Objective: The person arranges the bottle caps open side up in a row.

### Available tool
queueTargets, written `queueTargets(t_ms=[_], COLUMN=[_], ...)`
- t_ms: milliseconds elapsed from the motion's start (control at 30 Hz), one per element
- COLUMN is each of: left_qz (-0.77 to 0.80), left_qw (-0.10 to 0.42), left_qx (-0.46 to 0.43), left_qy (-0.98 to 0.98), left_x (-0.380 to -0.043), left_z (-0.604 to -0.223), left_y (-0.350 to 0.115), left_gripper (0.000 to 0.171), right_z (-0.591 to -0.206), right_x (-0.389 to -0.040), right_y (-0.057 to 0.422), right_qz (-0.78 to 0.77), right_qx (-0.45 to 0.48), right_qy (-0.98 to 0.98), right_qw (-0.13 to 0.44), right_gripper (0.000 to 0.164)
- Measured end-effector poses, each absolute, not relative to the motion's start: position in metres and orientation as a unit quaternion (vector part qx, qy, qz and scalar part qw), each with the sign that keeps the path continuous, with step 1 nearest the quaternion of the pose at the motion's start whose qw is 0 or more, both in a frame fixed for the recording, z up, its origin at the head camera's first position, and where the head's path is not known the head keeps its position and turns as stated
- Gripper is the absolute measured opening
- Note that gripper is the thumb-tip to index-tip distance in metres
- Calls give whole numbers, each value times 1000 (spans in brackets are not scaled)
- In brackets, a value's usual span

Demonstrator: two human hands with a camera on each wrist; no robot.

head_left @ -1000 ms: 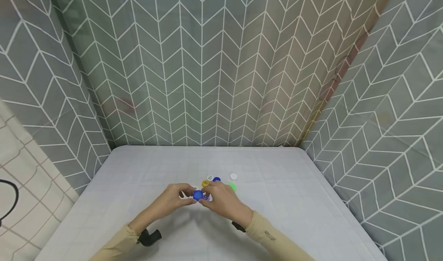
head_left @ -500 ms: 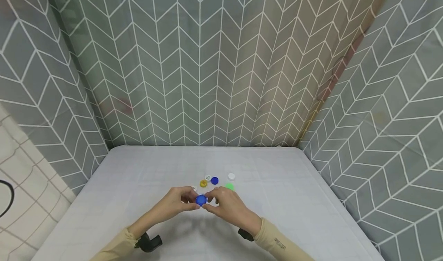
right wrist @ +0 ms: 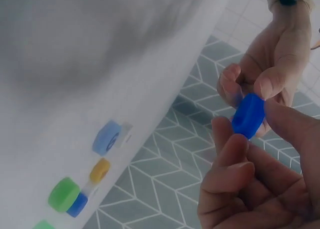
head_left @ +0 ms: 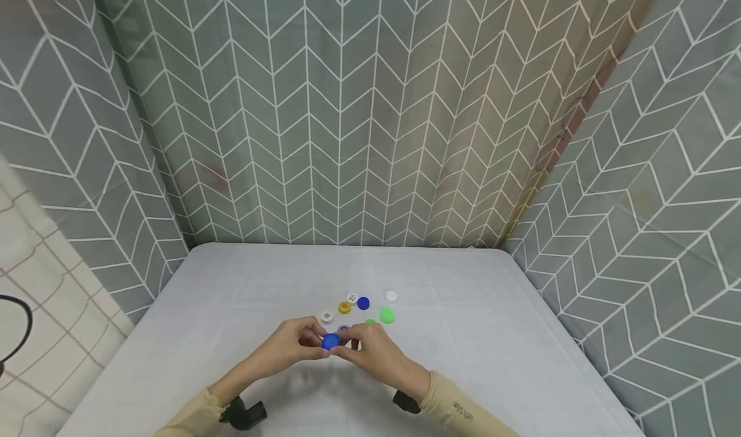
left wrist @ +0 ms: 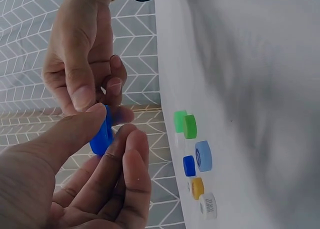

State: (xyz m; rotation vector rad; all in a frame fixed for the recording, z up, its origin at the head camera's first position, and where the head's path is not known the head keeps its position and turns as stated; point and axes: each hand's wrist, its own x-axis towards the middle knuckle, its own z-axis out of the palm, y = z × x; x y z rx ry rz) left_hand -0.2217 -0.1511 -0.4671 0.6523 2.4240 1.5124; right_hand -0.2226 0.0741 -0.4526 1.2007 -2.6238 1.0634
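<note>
A bright blue bottle cap (head_left: 330, 342) is held above the table between both hands. The left hand (head_left: 289, 345) pinches its left side with thumb and fingers. From the opposite side, the right hand (head_left: 379, 356) grips it by thumb and fingertips. In the left wrist view the cap (left wrist: 102, 138) appears edge-on beneath the left thumb, the right hand beyond it. The right wrist view shows the cap's hollow side (right wrist: 245, 116) partly. Just behind the hands lie a light blue cap (head_left: 343, 328) and a green cap (head_left: 370, 322), both partly hidden by the right hand.
On the white-covered table (head_left: 492, 353) sit more caps: a yellow cap (head_left: 344, 307), a dark blue cap (head_left: 363, 303), a larger bright green cap (head_left: 387, 315) and several white ones, one (head_left: 327, 317) near the left fingers. Patterned curtains (head_left: 347, 134) enclose the back and sides.
Both hands have drawn the blue cap slightly toward the person, uncovering more of the caps behind. The grip looks much the same, and the head view has shifted a little.
</note>
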Motion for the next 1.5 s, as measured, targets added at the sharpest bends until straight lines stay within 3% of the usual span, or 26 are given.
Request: queueTargets(t_ms=[333,767,1233,1500], left_qz=[519,536,518,484], left_qw=[93,101,92,71], left_qx=[223,208,210,217], left_qy=[820,812,824,845], left_x=[-216,-214,-213,-213], left_z=[-466,-464,-468,-468], left_y=[-158,-163,-165,-161], left_gripper=[32,25,21,41], right_z=[-453,-452,-453,-457], right_x=[-221,-222,-217,-217], right_y=[66,65,64,64], right_qz=[365,350,356,341], right_qx=[377,381,399,388], right_qy=[-850,-853,-844,-855], right_qw=[38,73,44,42], right_gripper=[24,20,21,33])
